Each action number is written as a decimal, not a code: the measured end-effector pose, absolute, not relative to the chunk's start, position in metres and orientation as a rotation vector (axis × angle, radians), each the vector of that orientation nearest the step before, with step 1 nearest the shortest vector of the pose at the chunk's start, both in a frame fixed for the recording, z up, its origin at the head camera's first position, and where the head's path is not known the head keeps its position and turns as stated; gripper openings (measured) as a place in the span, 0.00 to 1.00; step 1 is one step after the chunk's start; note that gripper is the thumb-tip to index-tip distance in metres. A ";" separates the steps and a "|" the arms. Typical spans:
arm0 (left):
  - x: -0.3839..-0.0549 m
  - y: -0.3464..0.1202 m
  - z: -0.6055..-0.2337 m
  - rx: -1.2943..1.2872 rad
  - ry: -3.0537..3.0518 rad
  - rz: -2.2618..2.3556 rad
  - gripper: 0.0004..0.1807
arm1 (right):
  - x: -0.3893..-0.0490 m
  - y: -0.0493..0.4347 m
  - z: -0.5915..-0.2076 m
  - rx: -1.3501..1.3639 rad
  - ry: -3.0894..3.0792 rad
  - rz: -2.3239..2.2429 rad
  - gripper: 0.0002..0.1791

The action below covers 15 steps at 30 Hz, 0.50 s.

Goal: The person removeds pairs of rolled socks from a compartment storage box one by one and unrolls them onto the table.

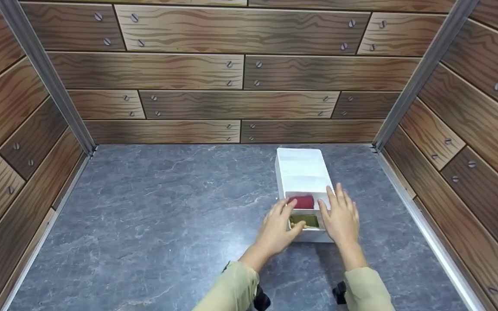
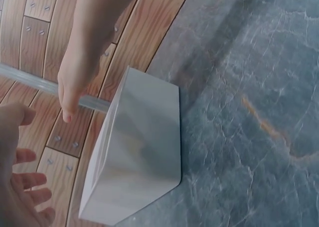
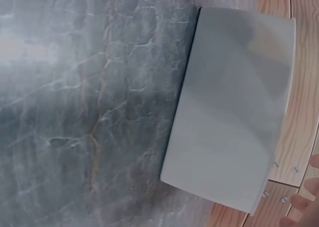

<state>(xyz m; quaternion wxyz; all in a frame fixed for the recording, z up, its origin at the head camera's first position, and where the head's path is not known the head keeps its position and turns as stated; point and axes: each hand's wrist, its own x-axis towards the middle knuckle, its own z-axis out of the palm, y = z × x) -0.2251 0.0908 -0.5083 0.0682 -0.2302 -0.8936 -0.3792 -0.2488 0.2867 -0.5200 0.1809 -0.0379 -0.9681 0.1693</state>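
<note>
A long white box [image 1: 304, 164] with divided compartments stands on the floor, right of centre. In one compartment lies a dark red roll [image 1: 303, 202]. The nearest compartment holds a dark green piece [image 1: 307, 221] with small tan bits beside it; their kind cannot be made out. My left hand [image 1: 277, 229] hovers at the box's left near corner, fingers spread and slightly bent, holding nothing. My right hand [image 1: 344, 219] is over the right rim, fingers extended. Whether either hand touches the rim cannot be told. The left wrist view shows the box's plain side [image 2: 144, 132].
The grey marble-patterned floor [image 1: 167, 216] extends widely to the left of the box. Wood-plank-patterned walls [image 1: 231, 73] enclose the back and both sides, with metal strips [image 1: 430, 242] along the edges. The box's far end is close to the back wall.
</note>
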 end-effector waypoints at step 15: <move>-0.234 0.111 -0.516 -0.835 -2.737 -1.162 0.29 | -0.251 0.288 -0.534 -0.128 -2.763 0.574 0.30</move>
